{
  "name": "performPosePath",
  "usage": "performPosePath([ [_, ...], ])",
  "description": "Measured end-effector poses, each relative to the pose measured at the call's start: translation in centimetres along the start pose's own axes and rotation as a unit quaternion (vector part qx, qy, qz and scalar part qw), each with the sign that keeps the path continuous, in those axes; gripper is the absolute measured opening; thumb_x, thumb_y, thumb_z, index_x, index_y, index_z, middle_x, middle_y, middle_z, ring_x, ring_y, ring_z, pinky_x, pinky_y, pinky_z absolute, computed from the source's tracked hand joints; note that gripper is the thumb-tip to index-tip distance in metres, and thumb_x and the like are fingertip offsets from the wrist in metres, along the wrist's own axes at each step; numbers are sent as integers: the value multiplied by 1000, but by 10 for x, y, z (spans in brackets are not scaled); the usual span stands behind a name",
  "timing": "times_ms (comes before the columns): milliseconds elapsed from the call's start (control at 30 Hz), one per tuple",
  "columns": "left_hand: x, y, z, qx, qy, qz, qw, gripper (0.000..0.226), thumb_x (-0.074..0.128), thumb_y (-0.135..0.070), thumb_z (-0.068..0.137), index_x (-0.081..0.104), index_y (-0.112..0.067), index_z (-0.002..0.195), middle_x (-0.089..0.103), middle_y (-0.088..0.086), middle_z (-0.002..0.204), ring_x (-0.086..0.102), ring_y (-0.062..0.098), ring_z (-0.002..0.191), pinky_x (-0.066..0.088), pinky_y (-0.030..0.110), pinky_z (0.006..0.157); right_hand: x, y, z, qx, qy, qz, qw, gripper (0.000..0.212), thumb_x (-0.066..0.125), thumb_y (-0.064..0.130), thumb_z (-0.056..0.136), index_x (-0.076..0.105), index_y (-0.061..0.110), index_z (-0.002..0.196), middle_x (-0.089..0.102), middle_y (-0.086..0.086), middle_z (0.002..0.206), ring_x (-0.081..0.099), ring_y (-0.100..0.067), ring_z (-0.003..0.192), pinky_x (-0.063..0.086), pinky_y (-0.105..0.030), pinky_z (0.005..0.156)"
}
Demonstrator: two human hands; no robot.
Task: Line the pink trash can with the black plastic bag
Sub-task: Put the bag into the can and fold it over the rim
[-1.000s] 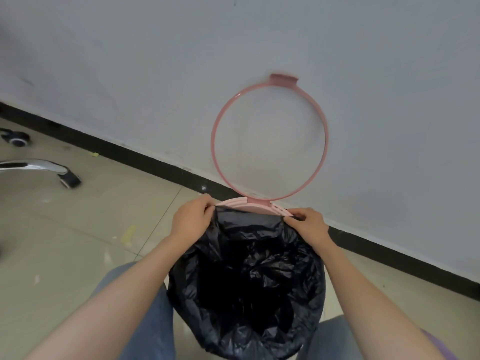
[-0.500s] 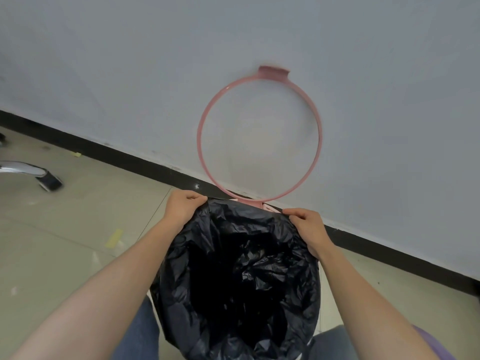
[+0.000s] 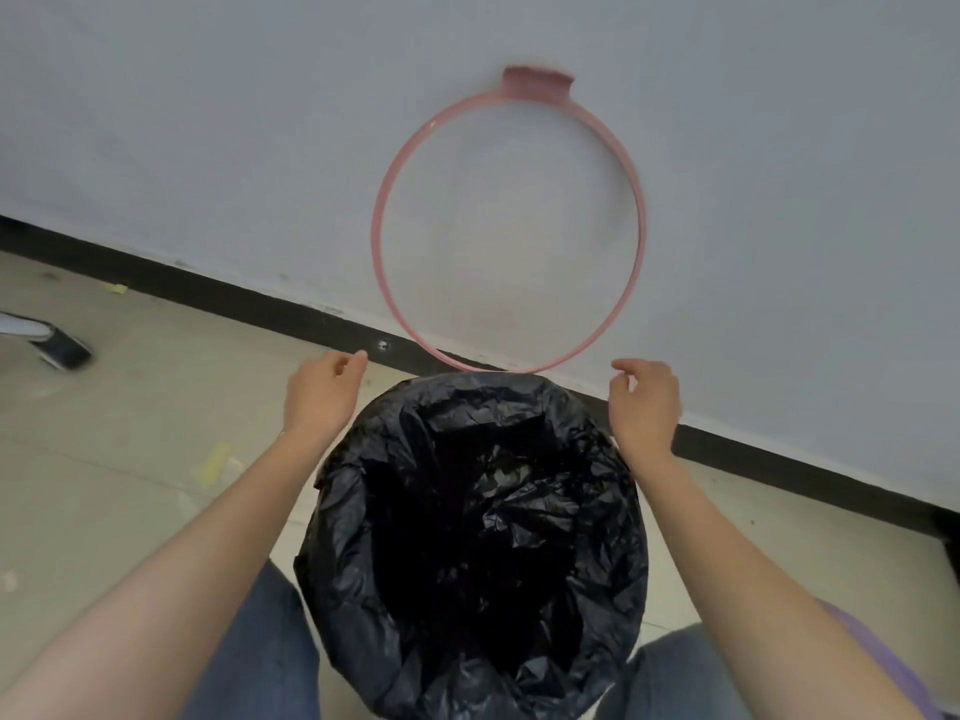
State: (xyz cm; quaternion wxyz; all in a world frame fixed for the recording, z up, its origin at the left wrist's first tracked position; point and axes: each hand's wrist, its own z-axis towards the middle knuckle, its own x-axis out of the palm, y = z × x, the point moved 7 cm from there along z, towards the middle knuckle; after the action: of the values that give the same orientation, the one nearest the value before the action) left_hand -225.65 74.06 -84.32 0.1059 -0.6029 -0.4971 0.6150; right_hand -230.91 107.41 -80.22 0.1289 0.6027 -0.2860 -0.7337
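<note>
bag (image 3: 470,543) draped over the can's rim, mouth open. our left hand (image 3: 322,394) and right hand (image 3: 647,402) flank it, fingers loose, gripping nothing. ring (image 3: 378,236) upright behind.

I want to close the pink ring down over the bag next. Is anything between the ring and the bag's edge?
Nothing visible blocks it. The pink ring stands flipped up against the wall, and the black bag is folded over the can's mouth below. The left hand and right hand hover open at either side, off the bag.
</note>
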Motion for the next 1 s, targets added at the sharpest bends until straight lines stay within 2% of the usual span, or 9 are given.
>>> performPosePath([
  [67,-14,-17,-29,100,-13,117,988,40,45,-31,92,54,-7,123,49,18,135,38,36,127,34,44,102,-24,46,-34,-282,-41,-77,955,30,41,7,78,68,5,89,68,-18,90,62,-37,88,49,-42,77],
  [167,2,-20,-76,159,62,247,954,63,45,-41,90,26,-9,141,25,15,151,24,31,138,30,44,109,17,67,-118,-605,148,-268,735,31,47,30,78,67,16,98,70,-11,101,63,-34,103,55,-43,79],
  [267,19,-6,-91,121,118,254,952,76,45,-41,90,4,-10,145,23,12,151,35,29,131,43,40,98,77,10,-145,-489,437,-529,539,64,37,58,87,25,27,142,11,-11,156,-1,-31,145,4,-58,116],
  [433,18,-3,-90,130,104,274,947,73,47,-35,91,3,-12,145,40,14,135,54,29,105,48,36,69,93,-30,-120,-414,428,-704,387,74,24,66,87,1,25,145,-5,-7,158,-14,-29,143,-15,-54,112],
  [500,17,-1,-89,119,113,264,950,70,47,-33,91,4,-15,144,43,14,129,58,28,92,42,32,59,90,-30,-121,-417,439,-690,397,71,27,61,89,11,20,145,3,-8,158,-7,-29,144,-11,-53,114],
  [633,16,1,-91,104,118,242,957,69,49,-27,90,6,-18,144,46,15,124,50,23,74,39,32,57,80,20,-133,-410,437,-481,640,47,41,41,93,51,9,126,41,-19,140,28,-35,135,14,-45,115],
  [700,15,3,-91,97,121,226,962,70,50,-22,89,6,-19,144,46,15,122,45,21,71,40,32,58,74,41,-152,-411,439,-387,699,42,41,37,93,52,12,125,48,-20,132,36,-34,129,23,-43,110],
  [867,15,3,-91,93,123,206,966,71,47,-9,87,6,-21,144,46,16,120,43,23,70,38,34,58,60,24,-213,-239,682,-272,635,56,26,54,93,29,23,141,29,-7,152,25,-25,140,18,-41,117],
  [1000,14,4,-91,88,120,174,973,71,44,-2,86,7,-21,144,47,18,118,43,24,69,38,33,59,42,1,-228,-123,750,-297,578,63,20,56,93,32,14,139,31,-8,151,28,-24,138,20,-37,114],
])
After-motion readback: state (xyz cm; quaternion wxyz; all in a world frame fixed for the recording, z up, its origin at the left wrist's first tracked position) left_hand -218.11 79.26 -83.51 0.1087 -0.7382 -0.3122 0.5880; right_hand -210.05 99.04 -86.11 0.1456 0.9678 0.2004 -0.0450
